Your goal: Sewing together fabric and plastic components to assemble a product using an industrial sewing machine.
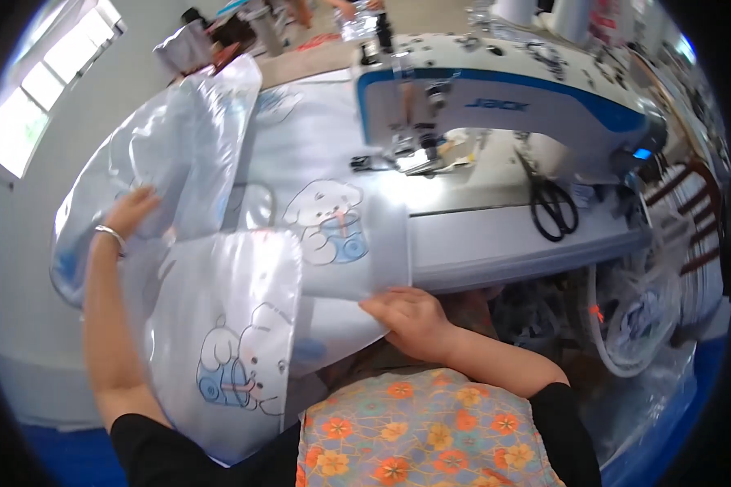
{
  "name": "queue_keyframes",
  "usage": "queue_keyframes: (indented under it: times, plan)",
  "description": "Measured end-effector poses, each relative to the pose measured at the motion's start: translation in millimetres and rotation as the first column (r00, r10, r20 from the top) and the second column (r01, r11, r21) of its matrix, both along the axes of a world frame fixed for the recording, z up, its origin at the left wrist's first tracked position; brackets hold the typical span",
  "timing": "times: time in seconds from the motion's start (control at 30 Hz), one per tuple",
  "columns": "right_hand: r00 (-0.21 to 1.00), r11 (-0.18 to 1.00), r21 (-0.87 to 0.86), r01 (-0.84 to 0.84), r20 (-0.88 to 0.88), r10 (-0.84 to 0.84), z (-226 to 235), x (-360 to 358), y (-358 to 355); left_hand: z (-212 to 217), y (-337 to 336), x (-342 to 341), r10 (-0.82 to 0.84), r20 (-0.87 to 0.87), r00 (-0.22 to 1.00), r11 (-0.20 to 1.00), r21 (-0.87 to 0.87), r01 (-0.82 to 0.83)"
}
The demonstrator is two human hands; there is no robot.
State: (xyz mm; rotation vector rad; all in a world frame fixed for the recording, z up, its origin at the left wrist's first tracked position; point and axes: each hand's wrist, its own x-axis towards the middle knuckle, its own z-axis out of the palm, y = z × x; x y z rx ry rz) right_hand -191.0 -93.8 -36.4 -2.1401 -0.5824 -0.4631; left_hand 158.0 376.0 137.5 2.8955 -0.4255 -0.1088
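Observation:
A large glossy, whitish printed sheet (329, 280) with cartoon puppies and blue cups lies folded in several layers over the sewing table and across my lap. My left hand (134, 211), a bracelet on its wrist, has its fingers bunched on the raised left part of the sheet; its fingertips are partly hidden. At the sheet's near right edge, my right hand (413, 323) pinches the material between thumb and fingers. Beyond the hands stands a white and blue sewing machine (495, 105). Its lit presser foot (417, 161) is just past the sheet's right edge.
Black-handled scissors (554, 209) lie on the machine bed, right of the needle. Clear plastic bags (638, 316) hang below the table at the right, near a brown wooden chair (694, 215). A wall with a window (53, 89) bounds the left. Thread cones (573, 24) stand behind the machine.

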Motion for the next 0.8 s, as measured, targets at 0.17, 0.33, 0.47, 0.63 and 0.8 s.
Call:
queue_keyframes:
  times: [0.17,0.33,0.47,0.63,0.8]
  plan:
    - [0.999,0.986,0.162,0.029,-0.018,-0.026,13,-1,-2,140,121,-115,0.238,0.558,0.795,0.951,0.031,-0.306]
    - [0.989,0.972,0.224,-0.068,-0.114,0.096,22,-7,-17,24,209,-228,0.665,-0.352,0.659,0.256,-0.722,-0.643]
    - [0.976,0.960,0.260,-0.101,-0.160,0.146,22,-11,-26,-46,213,-268,0.591,-0.503,0.630,0.009,-0.777,-0.629]
    - [0.963,0.961,0.265,-0.079,-0.229,0.143,17,-2,-38,-53,200,-279,0.572,-0.487,0.660,0.000,-0.804,-0.594]
    - [0.980,0.992,0.102,-0.077,-0.175,0.094,14,7,-40,-57,196,-278,0.542,-0.439,0.717,0.058,-0.832,-0.552]
